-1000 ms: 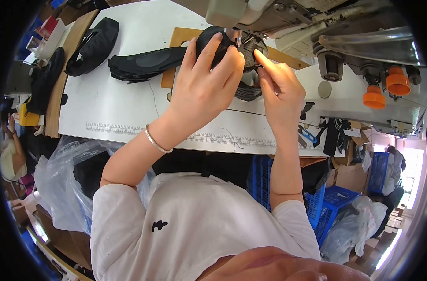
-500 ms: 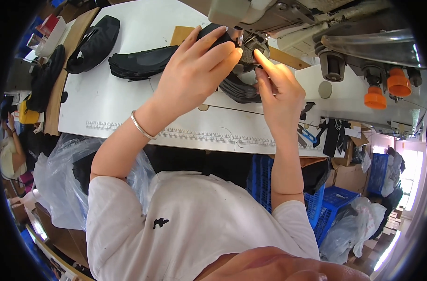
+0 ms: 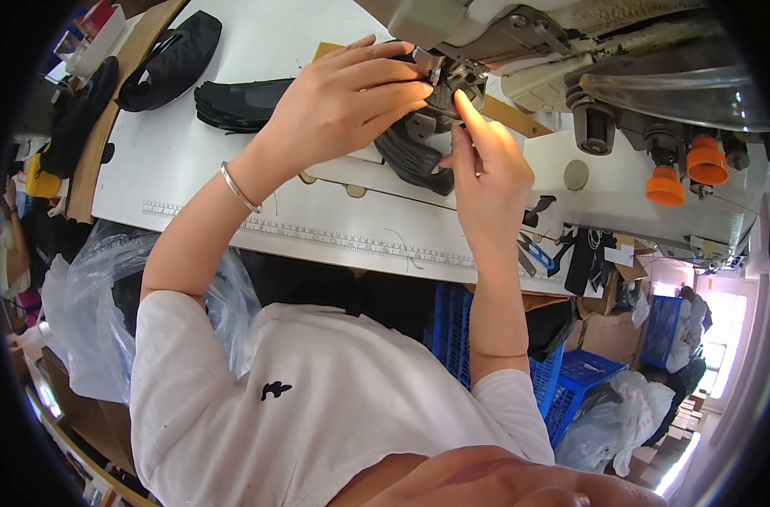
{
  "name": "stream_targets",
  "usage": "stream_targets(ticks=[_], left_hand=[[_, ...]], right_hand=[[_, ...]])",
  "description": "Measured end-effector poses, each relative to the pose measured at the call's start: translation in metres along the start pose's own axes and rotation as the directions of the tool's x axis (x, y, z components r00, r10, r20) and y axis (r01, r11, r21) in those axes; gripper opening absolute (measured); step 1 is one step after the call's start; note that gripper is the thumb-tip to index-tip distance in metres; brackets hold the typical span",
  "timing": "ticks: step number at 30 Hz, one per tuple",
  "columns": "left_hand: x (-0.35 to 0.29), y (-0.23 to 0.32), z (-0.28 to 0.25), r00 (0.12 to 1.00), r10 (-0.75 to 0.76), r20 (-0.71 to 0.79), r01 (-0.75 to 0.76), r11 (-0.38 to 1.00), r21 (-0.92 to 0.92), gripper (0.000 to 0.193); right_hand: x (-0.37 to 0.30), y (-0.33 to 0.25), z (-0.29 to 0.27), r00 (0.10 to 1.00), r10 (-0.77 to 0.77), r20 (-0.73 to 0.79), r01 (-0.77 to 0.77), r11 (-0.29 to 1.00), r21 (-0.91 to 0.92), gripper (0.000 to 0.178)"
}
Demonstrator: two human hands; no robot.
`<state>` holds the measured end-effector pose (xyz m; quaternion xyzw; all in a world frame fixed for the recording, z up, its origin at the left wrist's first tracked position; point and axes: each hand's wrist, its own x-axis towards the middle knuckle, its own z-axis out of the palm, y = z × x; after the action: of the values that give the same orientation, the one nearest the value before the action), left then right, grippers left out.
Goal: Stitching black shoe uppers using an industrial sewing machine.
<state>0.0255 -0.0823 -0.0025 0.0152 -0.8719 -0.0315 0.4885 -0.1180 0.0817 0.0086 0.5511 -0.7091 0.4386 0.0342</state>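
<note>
At the sewing machine [image 3: 452,84], my left hand [image 3: 342,101] lies with fingers stretched out over a dark piece, most of it hidden beneath them. Its fingertips reach close to the lit needle area. My right hand [image 3: 495,165] is on the other side, index finger extended to the machine's work area. Its thumb stands apart below the index finger, and the other fingers are curled. A curved stack of black pieces [image 3: 414,160] hangs between the hands, by the right fingertips. Another stack of black layered pieces [image 3: 241,103] lies left of my left hand, partly behind it.
A black shoe upper [image 3: 172,61] lies at the far left of the white table [image 3: 182,152]. Scissors with blue handles [image 3: 535,252] and black strips lie near the right front edge. Orange knobs [image 3: 664,185] hang at the right. Blue crates [image 3: 583,372] and plastic bags stand below.
The whole view has shifted slightly. My left hand has flattened, its fingers stretching more toward the needle area. My right hand stays close to the machine with its index finger extended.
</note>
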Motion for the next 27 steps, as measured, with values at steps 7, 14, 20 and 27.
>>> stream_targets(ticks=[7, 14, 20, 27], left_hand=[[0.007, -0.007, 0.0, 0.994, -0.109, -0.016, 0.105, 0.983, -0.153, 0.01], [0.01, -0.01, 0.0, 0.993, -0.112, -0.029, 0.104, 0.972, -0.213, 0.012], [0.006, -0.014, -0.002, 0.992, -0.125, 0.016, 0.126, 0.97, -0.207, 0.013], [0.006, -0.017, -0.002, 0.982, -0.182, 0.053, 0.189, 0.947, -0.258, 0.015]], right_hand=[[0.007, 0.001, -0.002, 0.998, -0.053, 0.02, 0.054, 0.997, -0.051, 0.036], [0.01, 0.003, -0.002, 0.999, -0.051, 0.021, 0.053, 0.992, -0.114, 0.039], [0.007, 0.004, 0.001, 0.997, -0.078, -0.001, 0.077, 0.986, -0.145, 0.04], [0.005, 0.005, 0.006, 0.986, -0.158, -0.05, 0.143, 0.963, -0.228, 0.042]])
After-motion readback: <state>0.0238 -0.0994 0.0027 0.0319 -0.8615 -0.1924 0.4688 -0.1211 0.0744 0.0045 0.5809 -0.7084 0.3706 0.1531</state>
